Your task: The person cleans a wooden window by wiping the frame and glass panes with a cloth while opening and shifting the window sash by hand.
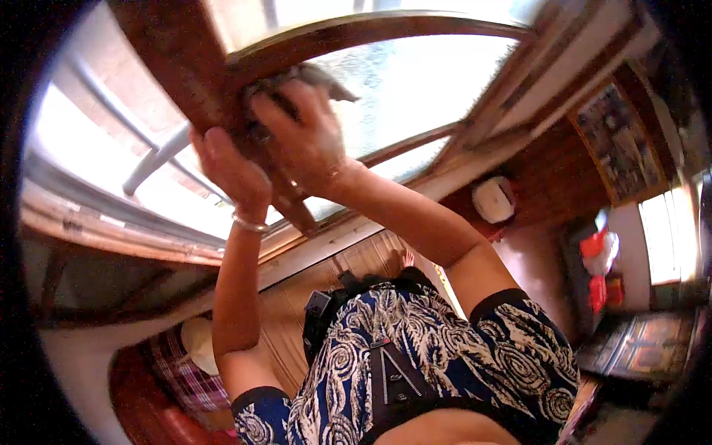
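A wooden window sash (256,63) with a pale glass pane (415,81) hangs at an angle above me. My left hand (233,170), with a bangle at the wrist, is closed around the edge of its upright bar. Close beside it, my right hand (300,133) presses a crumpled greyish cloth (326,80) against the wood near the sash corner. The right fingers are curled over the cloth and slightly blurred. Part of the cloth is hidden under that hand, and its loose end sticks out over the glass.
Metal window bars (152,159) stand to the left beyond the sill (111,222). Below are a red seat (141,400) with checked fabric (182,371) and wooden panelling (285,315). A framed picture (619,144) hangs at right, above a dark screen-like object (645,345).
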A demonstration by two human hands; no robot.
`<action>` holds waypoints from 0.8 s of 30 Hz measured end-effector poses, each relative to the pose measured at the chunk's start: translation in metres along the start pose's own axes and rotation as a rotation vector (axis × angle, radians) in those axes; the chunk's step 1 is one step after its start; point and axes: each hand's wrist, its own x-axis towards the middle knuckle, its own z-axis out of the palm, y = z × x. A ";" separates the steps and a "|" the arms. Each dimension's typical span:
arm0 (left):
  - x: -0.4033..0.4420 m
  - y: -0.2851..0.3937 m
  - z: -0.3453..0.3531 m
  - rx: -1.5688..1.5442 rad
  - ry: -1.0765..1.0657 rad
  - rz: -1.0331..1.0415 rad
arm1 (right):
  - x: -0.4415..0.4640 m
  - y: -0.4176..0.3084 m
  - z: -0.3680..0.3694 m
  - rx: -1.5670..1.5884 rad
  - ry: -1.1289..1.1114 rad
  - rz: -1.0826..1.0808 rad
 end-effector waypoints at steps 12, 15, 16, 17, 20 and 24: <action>-0.006 -0.008 -0.012 -0.042 0.047 -0.018 | -0.141 0.037 -0.006 -0.013 -0.649 -0.192; -0.002 -0.008 -0.021 0.116 0.041 0.010 | -0.171 0.046 -0.017 -0.054 -0.668 -0.162; -0.003 -0.009 -0.025 0.109 0.050 -0.011 | -0.174 0.051 -0.023 -0.059 -0.669 -0.103; -0.003 -0.010 -0.027 0.103 0.072 -0.019 | -0.175 0.059 -0.030 -0.114 -0.696 -0.143; -0.005 -0.025 -0.041 0.182 0.092 -0.042 | -0.186 0.096 -0.043 -0.139 -0.595 -0.138; -0.006 -0.022 -0.057 0.109 0.150 0.001 | -0.151 0.141 -0.080 -0.290 -0.282 -0.069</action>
